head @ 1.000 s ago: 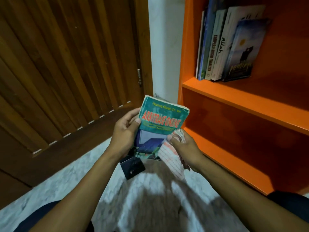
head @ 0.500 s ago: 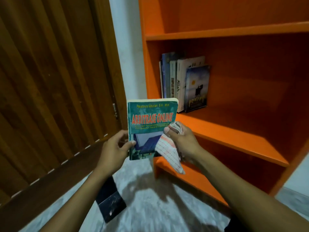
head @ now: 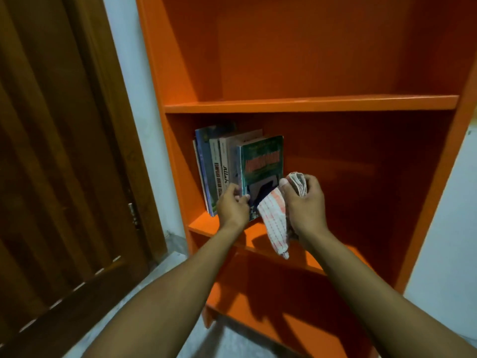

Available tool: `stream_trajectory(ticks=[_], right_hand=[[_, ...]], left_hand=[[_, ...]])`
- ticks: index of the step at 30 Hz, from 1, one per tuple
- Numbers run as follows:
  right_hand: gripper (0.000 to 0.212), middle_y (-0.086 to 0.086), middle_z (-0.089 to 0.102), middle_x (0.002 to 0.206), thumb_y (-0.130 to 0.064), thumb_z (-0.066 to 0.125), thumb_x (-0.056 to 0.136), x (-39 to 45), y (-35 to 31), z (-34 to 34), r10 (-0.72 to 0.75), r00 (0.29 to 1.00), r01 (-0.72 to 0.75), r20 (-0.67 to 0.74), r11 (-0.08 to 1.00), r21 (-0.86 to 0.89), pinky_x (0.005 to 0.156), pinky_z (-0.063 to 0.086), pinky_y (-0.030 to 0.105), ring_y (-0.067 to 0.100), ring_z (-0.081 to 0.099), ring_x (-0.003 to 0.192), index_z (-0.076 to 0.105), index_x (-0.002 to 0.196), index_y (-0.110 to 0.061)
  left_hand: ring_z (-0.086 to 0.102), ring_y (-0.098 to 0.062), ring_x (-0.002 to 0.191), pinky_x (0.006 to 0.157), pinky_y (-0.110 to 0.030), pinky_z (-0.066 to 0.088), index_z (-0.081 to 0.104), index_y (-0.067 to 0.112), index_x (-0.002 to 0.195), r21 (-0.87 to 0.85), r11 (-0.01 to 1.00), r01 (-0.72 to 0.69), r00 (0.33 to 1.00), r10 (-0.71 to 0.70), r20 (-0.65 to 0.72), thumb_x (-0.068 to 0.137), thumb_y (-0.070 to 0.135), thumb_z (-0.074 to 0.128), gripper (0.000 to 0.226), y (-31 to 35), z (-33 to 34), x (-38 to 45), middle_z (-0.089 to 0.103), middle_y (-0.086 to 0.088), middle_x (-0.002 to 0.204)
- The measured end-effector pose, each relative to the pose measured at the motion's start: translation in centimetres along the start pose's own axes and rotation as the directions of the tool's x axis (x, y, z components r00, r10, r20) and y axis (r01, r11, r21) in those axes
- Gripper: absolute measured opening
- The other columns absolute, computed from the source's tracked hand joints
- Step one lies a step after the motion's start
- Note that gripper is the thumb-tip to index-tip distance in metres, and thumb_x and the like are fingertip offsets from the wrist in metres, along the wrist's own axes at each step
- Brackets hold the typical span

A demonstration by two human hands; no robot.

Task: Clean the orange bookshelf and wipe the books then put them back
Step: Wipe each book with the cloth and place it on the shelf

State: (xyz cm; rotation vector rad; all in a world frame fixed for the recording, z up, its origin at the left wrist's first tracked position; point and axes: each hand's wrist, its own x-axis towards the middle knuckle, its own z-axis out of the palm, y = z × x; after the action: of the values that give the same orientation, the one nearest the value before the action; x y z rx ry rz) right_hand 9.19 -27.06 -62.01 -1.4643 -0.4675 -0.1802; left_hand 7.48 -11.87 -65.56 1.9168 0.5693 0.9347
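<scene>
The bookshelf [head: 309, 104] stands at twelve o'clock, with a wall strip [head: 144, 140] and then the door [head: 56, 151] off at nine o'clock. On its middle shelf [head: 204, 226] a row of books [head: 214, 166] stands upright against the nine o'clock side wall, and the green book [head: 263, 161] stands at the three o'clock end of that row, touching it. The left hand [head: 232, 205] is at the green book's six o'clock corner, the right hand [head: 304, 202] just at three o'clock of it with a cloth [head: 275, 218] hanging between them over the shelf's front edge.
</scene>
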Motion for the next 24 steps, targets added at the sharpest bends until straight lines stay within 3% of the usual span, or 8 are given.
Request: stream_trajectory(ticks=[1,4,6,11,18,21,24], right_hand=[[0.012,-0.001,0.066,0.098,-0.037,0.064,0.092,0.3,0.2,-0.4,0.012,1.000,-0.012,-0.012,1.000,-0.005,0.080,0.057,0.054,0.021,0.067,0.090,0.053,0.093,-0.036],[0.014,0.003,0.067,0.095,-0.039,0.066,0.091,1.0,0.8,-1.5,0.074,0.996,-0.074,-0.045,0.997,0.006,0.080,0.057,0.054,0.024,0.069,0.087,0.054,0.090,-0.032],[0.015,0.004,0.068,0.094,-0.037,0.067,0.091,1.3,1.1,-2.1,0.110,0.993,-0.109,-0.046,0.993,0.036,0.079,0.058,0.049,0.024,0.069,0.087,0.055,0.092,-0.028],[0.023,0.010,0.067,0.078,-0.035,0.066,0.092,1.5,1.5,-2.9,0.137,0.990,-0.137,-0.003,0.989,0.049,0.063,0.054,0.040,0.030,0.069,0.072,0.061,0.090,-0.013],[0.012,0.012,0.069,0.096,-0.029,0.067,0.093,0.3,1.5,-2.2,0.171,0.984,-0.174,0.045,0.982,0.076,0.077,0.057,0.049,0.030,0.070,0.087,0.057,0.092,-0.023],[0.012,0.014,0.067,0.100,-0.027,0.067,0.093,-0.5,1.9,-1.3,0.177,0.979,-0.182,0.100,0.982,0.051,0.080,0.056,0.052,0.033,0.069,0.091,0.057,0.097,-0.020],[0.018,0.012,0.068,0.103,-0.021,0.067,0.093,-1.9,2.4,0.1,0.213,0.961,-0.228,0.176,0.971,0.072,0.080,0.056,0.051,0.032,0.069,0.093,0.059,0.108,-0.017]], left_hand=[[0.056,-0.031,0.084,0.071,-0.040,0.048,0.054,0.006,0.099,0.023,1.000,0.014,1.000,-0.014,-0.012,0.095,0.005,0.056,0.004,-0.1,1.4,0.5,0.059,-0.016,0.092],[0.051,-0.037,0.119,0.101,-0.045,0.047,0.053,0.002,0.126,0.100,0.987,0.123,0.991,-0.118,-0.058,0.092,-0.001,0.049,0.034,-0.5,4.3,1.8,0.053,-0.018,0.128],[0.049,-0.038,0.122,0.104,-0.044,0.044,0.053,0.000,0.125,0.117,0.977,0.176,0.980,-0.163,-0.111,0.089,-0.007,0.048,0.037,-0.5,5.4,2.1,0.049,-0.020,0.133],[0.054,-0.039,0.118,0.102,-0.041,0.044,0.055,-0.001,0.120,0.132,0.970,0.206,0.958,-0.172,-0.228,0.089,-0.010,0.048,0.033,-0.8,6.3,2.6,0.053,-0.021,0.128],[0.055,-0.038,0.115,0.098,-0.046,0.049,0.051,0.003,0.118,0.188,0.971,0.150,0.972,-0.110,-0.207,0.087,-0.007,0.055,0.033,-1.6,5.0,2.8,0.055,-0.018,0.125],[0.056,-0.035,0.110,0.091,-0.046,0.051,0.053,0.005,0.115,0.207,0.978,0.036,0.987,-0.003,-0.159,0.091,0.007,0.061,0.025,-3.0,3.2,2.2,0.057,-0.015,0.121],[0.056,-0.019,0.087,0.071,-0.029,0.044,0.055,0.009,0.107,0.252,0.957,-0.144,0.978,0.177,-0.112,0.096,0.015,0.058,0.013,-5.0,-0.1,0.9,0.059,-0.008,0.105]])
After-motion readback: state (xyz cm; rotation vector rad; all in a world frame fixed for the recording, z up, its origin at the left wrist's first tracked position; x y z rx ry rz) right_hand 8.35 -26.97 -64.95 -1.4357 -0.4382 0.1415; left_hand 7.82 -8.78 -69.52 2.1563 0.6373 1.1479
